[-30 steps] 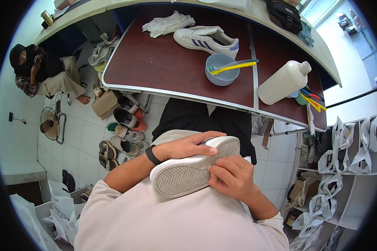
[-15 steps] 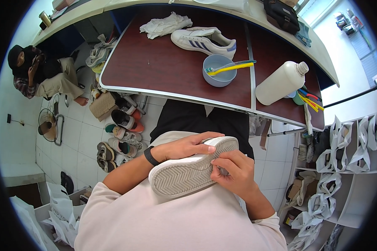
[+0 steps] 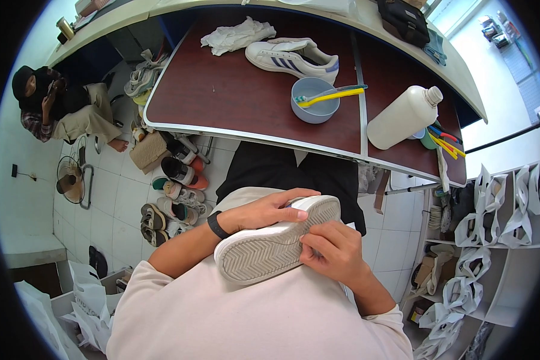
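A white sneaker [image 3: 261, 257] rests against my shirt and lap, its grey zigzag-patterned sole turned up toward me. My left hand [image 3: 276, 211] grips it from the far side, thumb over the edge of the sole. At the sole's middle, my right hand [image 3: 335, 249] has its fingers pinched together, the tips against the tread. Anything between those fingertips is too small or hidden to make out. Another white sneaker [image 3: 293, 59] with dark blue stripes lies on the dark red table [image 3: 222, 102] in front of me.
A grey-blue bowl [image 3: 315, 111] with brushes across it, a white bottle [image 3: 402, 118] and a crumpled white cloth [image 3: 239, 36] are on the table. Several shoes [image 3: 180, 171] line the floor at left, near a seated person [image 3: 66, 108]. Shelves with white bags [image 3: 492, 207] stand at right.
My right hand's pinched fingers have shifted slightly toward me and left along the sole. My left hand and the sneaker stay nearly in place.
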The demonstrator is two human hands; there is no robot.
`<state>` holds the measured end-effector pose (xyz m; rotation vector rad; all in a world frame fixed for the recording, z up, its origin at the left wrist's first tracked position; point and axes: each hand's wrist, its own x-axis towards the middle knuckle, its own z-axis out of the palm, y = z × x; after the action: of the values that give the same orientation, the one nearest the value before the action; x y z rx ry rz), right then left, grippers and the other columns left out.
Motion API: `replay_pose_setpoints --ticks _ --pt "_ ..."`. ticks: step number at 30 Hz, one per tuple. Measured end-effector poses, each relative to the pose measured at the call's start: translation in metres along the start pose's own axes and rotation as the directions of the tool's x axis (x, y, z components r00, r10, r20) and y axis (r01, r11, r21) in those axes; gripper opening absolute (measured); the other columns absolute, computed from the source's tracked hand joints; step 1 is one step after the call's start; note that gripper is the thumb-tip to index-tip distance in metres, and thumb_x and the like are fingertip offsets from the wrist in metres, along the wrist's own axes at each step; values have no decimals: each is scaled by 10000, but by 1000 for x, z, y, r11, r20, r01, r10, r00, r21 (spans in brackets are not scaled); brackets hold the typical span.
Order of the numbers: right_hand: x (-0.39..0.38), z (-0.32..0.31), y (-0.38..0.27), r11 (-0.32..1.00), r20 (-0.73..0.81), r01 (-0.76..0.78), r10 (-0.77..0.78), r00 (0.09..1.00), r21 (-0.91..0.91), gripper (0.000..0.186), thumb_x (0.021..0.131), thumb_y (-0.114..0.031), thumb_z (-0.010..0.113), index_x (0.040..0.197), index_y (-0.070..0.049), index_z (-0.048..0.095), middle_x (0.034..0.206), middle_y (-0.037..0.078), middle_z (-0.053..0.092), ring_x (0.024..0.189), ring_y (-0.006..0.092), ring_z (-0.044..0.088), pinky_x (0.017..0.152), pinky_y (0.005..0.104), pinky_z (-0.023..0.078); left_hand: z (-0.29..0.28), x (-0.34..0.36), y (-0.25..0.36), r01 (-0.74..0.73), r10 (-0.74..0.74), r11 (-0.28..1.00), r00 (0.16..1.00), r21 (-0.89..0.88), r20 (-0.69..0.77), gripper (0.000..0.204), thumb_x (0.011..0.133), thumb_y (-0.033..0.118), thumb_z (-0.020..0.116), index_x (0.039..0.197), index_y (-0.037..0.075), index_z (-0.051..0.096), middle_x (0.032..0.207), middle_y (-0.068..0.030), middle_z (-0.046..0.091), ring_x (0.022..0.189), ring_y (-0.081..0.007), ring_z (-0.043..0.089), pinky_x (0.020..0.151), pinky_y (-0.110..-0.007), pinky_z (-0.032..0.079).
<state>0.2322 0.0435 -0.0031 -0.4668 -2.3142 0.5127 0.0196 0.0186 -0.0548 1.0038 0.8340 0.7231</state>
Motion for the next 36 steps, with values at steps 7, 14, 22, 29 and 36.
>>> replay_pose_setpoints --ticks 7,14,22,29,36 --pt "0 1 1 999 -12 -37 37 999 12 249 613 8 766 831 -78 679 783 27 634 640 185 630 533 293 522 2 1 3 -23 23 1000 1000 -1 10 689 956 401 619 1531 99 390 1460 -152 487 1345 -270 457 1131 -406 346" --pt "0 4 1 998 -24 -62 62 998 14 256 611 -4 771 837 -77 676 788 26 635 649 189 632 542 294 526 1 0 -1 -29 29 999 999 -18 -28 717 936 438 630 1530 111 396 1456 -153 492 1342 -277 459 1127 -410 349" --pt "2 0 1 1000 38 21 -22 999 15 252 613 -17 783 835 -71 677 799 27 634 660 193 634 556 297 532 1 0 -2 -11 10 999 1000 -38 -22 724 930 452 631 1529 118 398 1455 -158 490 1343 -282 456 1124 -409 349" --pt "-2 0 2 997 36 71 -73 997 31 253 607 -10 786 828 -69 679 794 32 633 658 200 636 554 302 534 1 -1 7 -15 15 1000 1000 5 26 711 938 450 622 1524 111 404 1447 -157 492 1341 -278 454 1122 -409 349" --pt "-1 3 2 1000 -21 -24 24 999 15 248 611 -5 779 828 -75 683 795 32 641 663 198 641 558 299 534 0 0 5 -31 31 1000 999 0 7 713 943 449 619 1524 98 401 1456 -157 486 1342 -279 455 1126 -410 345"
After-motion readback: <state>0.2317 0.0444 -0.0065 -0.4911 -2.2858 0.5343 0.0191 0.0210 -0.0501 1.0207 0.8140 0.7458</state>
